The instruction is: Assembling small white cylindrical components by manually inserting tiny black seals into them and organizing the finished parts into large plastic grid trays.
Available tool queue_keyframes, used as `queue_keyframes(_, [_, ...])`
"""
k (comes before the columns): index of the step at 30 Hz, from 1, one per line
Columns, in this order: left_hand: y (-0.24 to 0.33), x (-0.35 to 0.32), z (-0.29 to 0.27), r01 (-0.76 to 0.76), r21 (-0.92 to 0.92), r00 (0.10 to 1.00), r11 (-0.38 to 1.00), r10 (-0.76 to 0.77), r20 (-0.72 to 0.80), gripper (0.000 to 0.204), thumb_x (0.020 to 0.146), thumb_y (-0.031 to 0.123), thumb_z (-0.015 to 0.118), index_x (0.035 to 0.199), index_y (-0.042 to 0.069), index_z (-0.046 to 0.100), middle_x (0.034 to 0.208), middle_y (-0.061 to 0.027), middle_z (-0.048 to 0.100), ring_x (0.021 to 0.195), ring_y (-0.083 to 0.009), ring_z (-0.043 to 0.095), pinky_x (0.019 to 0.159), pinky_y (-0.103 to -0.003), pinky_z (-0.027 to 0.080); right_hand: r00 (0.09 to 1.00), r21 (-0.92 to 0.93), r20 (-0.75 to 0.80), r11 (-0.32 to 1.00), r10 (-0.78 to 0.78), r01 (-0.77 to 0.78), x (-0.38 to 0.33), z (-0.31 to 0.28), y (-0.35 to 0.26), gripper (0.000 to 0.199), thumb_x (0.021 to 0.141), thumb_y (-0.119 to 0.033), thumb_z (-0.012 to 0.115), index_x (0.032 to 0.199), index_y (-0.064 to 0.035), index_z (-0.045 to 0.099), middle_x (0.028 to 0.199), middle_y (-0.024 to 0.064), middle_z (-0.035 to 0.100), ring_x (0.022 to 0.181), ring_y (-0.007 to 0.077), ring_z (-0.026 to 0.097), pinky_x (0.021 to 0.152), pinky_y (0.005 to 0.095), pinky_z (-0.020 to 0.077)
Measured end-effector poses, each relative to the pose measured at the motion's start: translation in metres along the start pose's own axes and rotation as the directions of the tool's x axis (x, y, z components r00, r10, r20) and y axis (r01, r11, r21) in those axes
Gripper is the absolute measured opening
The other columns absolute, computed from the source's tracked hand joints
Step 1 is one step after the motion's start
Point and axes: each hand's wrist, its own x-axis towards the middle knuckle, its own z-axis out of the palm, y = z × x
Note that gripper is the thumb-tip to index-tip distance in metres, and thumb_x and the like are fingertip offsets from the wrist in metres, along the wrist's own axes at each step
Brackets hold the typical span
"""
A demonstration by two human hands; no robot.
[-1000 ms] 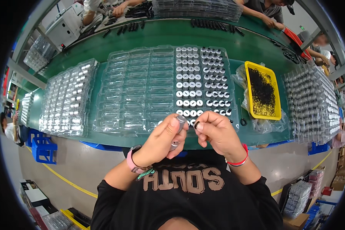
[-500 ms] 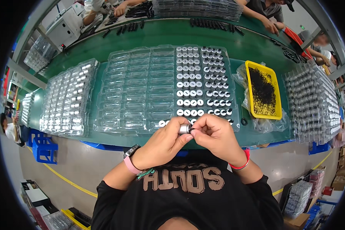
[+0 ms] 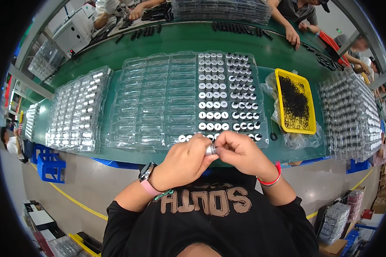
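Note:
My left hand is closed round a small silver metal cylinder, held sideways above the near edge of the tray. At the cylinder's right end my right hand has thumb and forefinger pinched together; what is between them is hidden. Under and beyond my hands lies a clear plastic tray. Its right part holds rows of white-topped cylinders, and right of these stand cylinders with black parts on them. A yellow bin of thin black rings is to the right.
A tray of silver cylinders stands at the left, a tall stack of filled trays at the right. A thin tool with a black loop lies beside the bin. Co-workers' hands are across the green table.
The cylinder has turned slightly in my left hand, and the black bit at its right end no longer shows. Across the table, a co-worker's hand has reached down to the tabletop.

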Motion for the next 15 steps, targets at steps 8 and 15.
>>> queue_keyframes(8, [-0.014, -0.004, -0.008, 0.189, -0.550, 0.944, 0.814, -0.304, -0.126, 0.021, 0.092, 0.022, 0.044, 0.098, 0.002, 0.047, 0.062, -0.0035, 0.047, 0.044, -0.0152, 0.045, 0.042, -0.024, 0.036, 0.979, 0.628, -0.081, 0.773, 0.187, -0.095, 0.002, 0.003, 0.007, 0.004, 0.081, 0.001, 0.053, 0.085, 0.0001, 0.054, 0.073, 0.0104, 0.057, 0.056, 0.0112, 0.051, 0.049, 0.0214, 0.0432])
queue_keyframes(15, [-0.038, -0.031, -0.035, 0.346, -0.605, 0.878, 0.717, -0.475, -0.061, 0.017, 0.091, 0.018, 0.047, 0.099, 0.005, 0.053, 0.065, 0.0001, 0.048, 0.043, -0.0095, 0.040, 0.041, -0.018, 0.033, 0.981, 0.647, -0.155, 0.762, 0.121, 0.008, -0.003, -0.016, 0.013, 0.011, 0.080, 0.004, 0.049, 0.088, 0.0020, 0.056, 0.076, 0.0126, 0.061, 0.058, 0.0128, 0.057, 0.050, 0.0224, 0.0491])
